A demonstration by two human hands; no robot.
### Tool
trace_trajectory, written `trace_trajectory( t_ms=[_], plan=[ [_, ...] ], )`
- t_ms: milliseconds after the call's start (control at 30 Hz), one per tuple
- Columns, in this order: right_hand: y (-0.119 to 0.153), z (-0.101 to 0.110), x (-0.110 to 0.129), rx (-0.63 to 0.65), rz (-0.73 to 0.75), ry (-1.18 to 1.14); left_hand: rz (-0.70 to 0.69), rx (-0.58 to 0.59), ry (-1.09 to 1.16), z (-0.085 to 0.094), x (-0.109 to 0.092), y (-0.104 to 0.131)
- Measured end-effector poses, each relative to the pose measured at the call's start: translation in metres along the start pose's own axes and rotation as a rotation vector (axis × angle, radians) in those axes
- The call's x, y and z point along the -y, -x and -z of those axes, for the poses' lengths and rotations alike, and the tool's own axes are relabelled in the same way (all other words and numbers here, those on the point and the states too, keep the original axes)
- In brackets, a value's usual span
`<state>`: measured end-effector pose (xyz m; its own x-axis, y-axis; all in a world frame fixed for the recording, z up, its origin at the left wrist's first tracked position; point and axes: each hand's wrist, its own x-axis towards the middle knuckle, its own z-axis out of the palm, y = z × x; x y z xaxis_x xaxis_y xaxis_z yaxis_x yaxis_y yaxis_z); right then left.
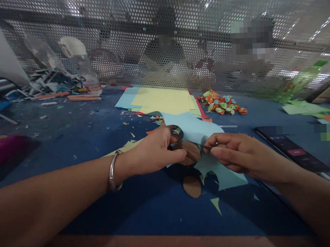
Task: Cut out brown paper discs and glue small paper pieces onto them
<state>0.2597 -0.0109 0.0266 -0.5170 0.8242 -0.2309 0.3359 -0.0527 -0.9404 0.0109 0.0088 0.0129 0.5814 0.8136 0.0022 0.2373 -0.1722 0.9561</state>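
While the left hand holds a brown oval disc against light-blue paper between both hands, the right hand pinches a slim dark tool. Farther out, writing on the smartphone and green-capped bottle is illegible.

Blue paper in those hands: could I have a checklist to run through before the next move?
1. Left hand holding the brown disc: ok, its thumb presses there.
2. Right hand gripping the thin dark tool: ok, between thumb and fingers.
3. Tool's tip clear of the left hand: cannot tell, the tip is hard to make out.
4. Blue paper lying flat: not ok, it bends.
5. Second brown disc clear of both hands: ok, it lies on the table.
6. Table free of scraps: not ok, a pale green scrap lies there.
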Motion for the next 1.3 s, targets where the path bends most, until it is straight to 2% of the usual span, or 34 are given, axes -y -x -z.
trace_trajectory(
  t_ms=[67, 233, 533, 767, 933, 1033, 1167, 1300],
  plan=[
    [0.0, 0.001, -0.001, -0.011, 0.002, -0.022, -0.056, -0.019, 0.049, 0.0, -0.001, 0.0],
    [0.0, 0.003, -0.002, -0.009, 0.004, 0.006, -0.047, 0.092, 0.236, -0.002, 0.0, -0.003],
    [0.003, 0.006, -0.003, -0.02, 0.062, 0.159, -0.062, 0.119, 0.081, 0.003, 0.003, -0.001],
    [0.005, 0.004, 0.0, -0.051, 0.053, 0.207, -0.062, 0.107, 0.284, -0.001, 0.006, -0.001],
    [0.004, 0.005, -0.001, -0.032, 0.061, 0.253, -0.043, 0.191, 0.191, 0.001, 0.004, 0.001],
    [0.004, 0.004, 0.0, -0.023, 0.1, 0.274, -0.048, 0.178, 0.155, 0.001, 0.004, 0.001],
    [0.004, 0.003, 0.001, -0.027, 0.112, 0.285, -0.074, 0.119, 0.265, -0.001, 0.008, 0.001],
    [0.004, 0.002, 0.002, -0.029, 0.13, 0.32, -0.108, 0.179, 0.217, -0.001, 0.009, -0.001]
  ],
)
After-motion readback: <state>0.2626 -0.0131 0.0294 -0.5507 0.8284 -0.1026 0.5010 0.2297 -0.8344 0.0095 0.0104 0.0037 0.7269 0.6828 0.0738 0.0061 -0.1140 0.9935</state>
